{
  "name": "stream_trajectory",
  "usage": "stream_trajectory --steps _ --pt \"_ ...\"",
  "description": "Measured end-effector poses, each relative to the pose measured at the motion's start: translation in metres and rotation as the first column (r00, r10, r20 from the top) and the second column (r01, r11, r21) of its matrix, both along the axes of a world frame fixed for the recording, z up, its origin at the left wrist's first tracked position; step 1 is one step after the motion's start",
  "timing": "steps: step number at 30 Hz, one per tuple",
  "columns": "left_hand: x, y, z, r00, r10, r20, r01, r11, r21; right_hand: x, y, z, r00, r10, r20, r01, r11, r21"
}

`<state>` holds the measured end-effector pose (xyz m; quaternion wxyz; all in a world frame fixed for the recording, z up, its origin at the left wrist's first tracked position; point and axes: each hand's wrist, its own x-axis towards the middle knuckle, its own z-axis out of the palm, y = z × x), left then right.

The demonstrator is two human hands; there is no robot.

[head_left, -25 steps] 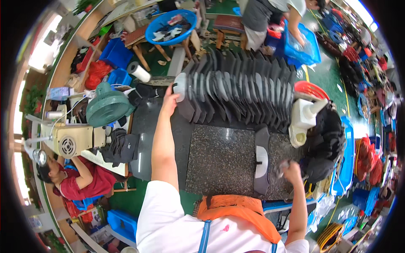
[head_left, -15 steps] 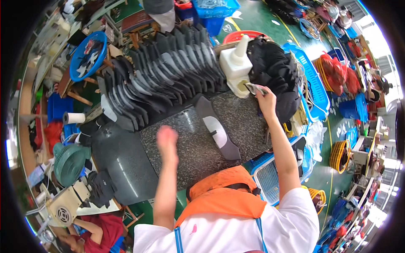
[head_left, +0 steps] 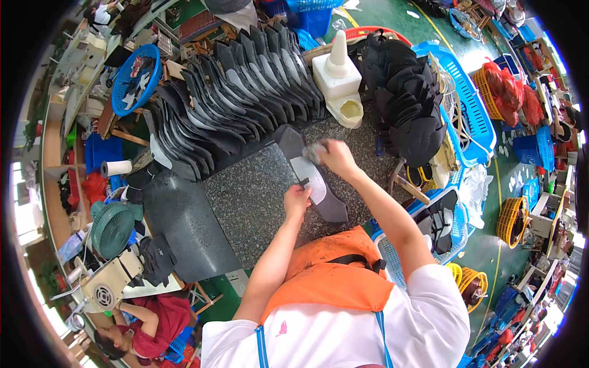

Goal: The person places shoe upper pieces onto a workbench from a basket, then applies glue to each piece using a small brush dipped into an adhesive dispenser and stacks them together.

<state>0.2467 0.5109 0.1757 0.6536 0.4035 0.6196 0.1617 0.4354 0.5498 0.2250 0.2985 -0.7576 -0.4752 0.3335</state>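
A dark grey cut piece (head_left: 332, 207) with a pale grey patch (head_left: 315, 186) lies slantwise on the speckled stone slab (head_left: 245, 190). My left hand (head_left: 297, 201) is closed at the patch's left edge, pinching a small black tab (head_left: 305, 182). Over the upper end of the patch is my right hand (head_left: 337, 157), fingers closed round a small greyish brush (head_left: 315, 153) that motion blurs. Whether the brush touches the piece I cannot tell. A white squeeze bottle with a cone top (head_left: 337, 76) stands beyond, its open cup (head_left: 351, 110) facing me.
A long row of overlapping dark pieces (head_left: 245, 98) lines the slab's far left. Black pieces (head_left: 402, 98) are heaped at the right, beside a blue basket (head_left: 460, 92). A wooden-handled tool (head_left: 411, 190) lies at the right edge. Another person (head_left: 150, 325) sits at lower left.
My right hand has come from the bottle's cup, left and nearer, to the cut piece with the brush. My left hand has moved right and closed on the tab.
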Motion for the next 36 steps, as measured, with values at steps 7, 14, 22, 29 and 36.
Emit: stream_trajectory --steps 7,14,22,29,36 --pt "0.004 0.003 0.000 0.998 0.060 -0.002 -0.060 0.996 -0.058 0.011 -0.058 0.023 0.991 0.108 -0.082 -0.108 0.994 -0.003" --pt "0.002 0.004 0.002 0.994 -0.026 0.110 0.037 0.995 -0.092 0.025 -0.113 0.011 0.973 0.225 -0.053 -0.214 0.963 0.166" --pt "-0.002 0.004 0.008 0.998 0.020 0.057 -0.014 0.994 -0.110 0.038 -0.125 0.017 0.825 0.564 -0.033 -0.557 0.821 0.124" --pt "-0.030 0.007 -0.003 0.869 0.101 0.485 0.061 0.950 -0.306 0.009 -0.071 0.022 0.811 0.585 0.021 -0.584 0.806 0.097" --pt "-0.027 0.005 -0.007 0.836 0.098 0.540 0.096 0.943 -0.320 -0.031 0.026 0.001 0.931 0.279 0.236 -0.315 0.939 0.135"
